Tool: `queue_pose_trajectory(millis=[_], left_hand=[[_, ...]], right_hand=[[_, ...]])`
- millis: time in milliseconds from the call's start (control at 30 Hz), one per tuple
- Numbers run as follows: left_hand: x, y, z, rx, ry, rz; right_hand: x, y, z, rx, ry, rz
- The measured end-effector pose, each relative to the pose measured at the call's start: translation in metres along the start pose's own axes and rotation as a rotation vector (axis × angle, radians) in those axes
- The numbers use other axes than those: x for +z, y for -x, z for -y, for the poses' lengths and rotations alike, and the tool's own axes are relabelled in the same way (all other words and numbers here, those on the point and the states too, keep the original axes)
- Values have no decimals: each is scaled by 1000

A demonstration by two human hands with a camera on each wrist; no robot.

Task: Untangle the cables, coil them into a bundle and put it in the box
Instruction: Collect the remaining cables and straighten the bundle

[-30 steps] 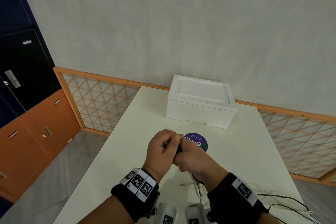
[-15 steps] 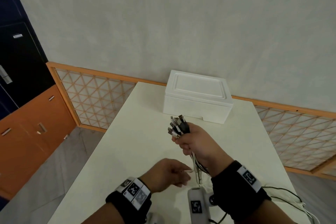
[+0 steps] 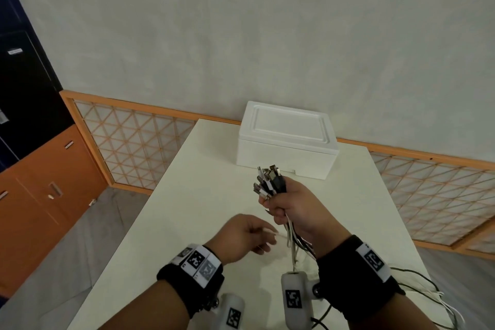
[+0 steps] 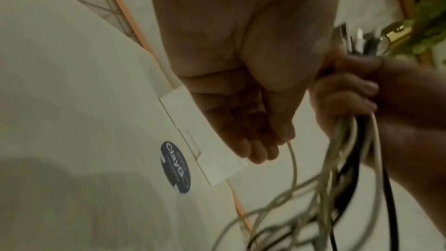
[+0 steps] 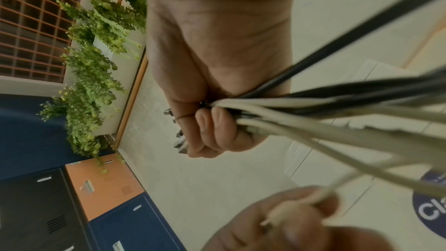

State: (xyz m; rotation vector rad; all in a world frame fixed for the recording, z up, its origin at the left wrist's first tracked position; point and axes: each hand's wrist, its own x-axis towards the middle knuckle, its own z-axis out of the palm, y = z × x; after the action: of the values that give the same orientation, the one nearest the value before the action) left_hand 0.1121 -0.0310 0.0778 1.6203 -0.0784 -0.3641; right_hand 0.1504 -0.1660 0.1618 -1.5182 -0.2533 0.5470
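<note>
The right hand [image 3: 294, 205] is holding a fat bunch of cables [image 3: 270, 182] up over the middle of the table [image 3: 187, 195]. All the plug ends are sticking out of the top of the fist. The long tails are hanging down and trailing off over the near right corner of the table.

What could go wrong? The left hand [image 3: 242, 236] is pinching just one white cable [image 4: 293, 159]. If it pulls hard while the tails are still knotted, the knot could get tighter. The pull could also drag plugs out of the fist, and then the bunch would fall apart. The tails hanging off the edge could snag too.

The right hand's fingers [image 5: 212, 131] are curling tight around the bunch, fully closed on it. The left hand's fingers [image 4: 255, 152] are bent close together, holding the thin white cable at their tips, just beside the hanging bunch.

The white box [image 3: 286, 142] is sitting at the far edge of the table with its lid on. I think it needs opening before the bundle can go in.
</note>
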Motion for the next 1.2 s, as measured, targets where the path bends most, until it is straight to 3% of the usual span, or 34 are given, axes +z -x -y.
queue_pose_trajectory(millis=[200, 300, 467, 667, 867, 1200], left_hand=[[-46, 4, -14, -3, 318, -281], [-63, 11, -14, 31, 422, -344], [-56, 16, -32, 120, 319, -243], [-49, 18, -49, 226, 174, -170], [-47, 14, -48, 260, 33, -252], [-44, 8, -42, 309, -89, -306]], right_hand=[[-20, 10, 7, -27, -78, -56], [-27, 12, 9, -57, -103, -76], [-9, 4, -3, -157, 44, -62], [1, -2, -20, -159, 193, -56], [7, 5, -14, -163, 149, 13], [8, 5, -15, -220, 318, -49]])
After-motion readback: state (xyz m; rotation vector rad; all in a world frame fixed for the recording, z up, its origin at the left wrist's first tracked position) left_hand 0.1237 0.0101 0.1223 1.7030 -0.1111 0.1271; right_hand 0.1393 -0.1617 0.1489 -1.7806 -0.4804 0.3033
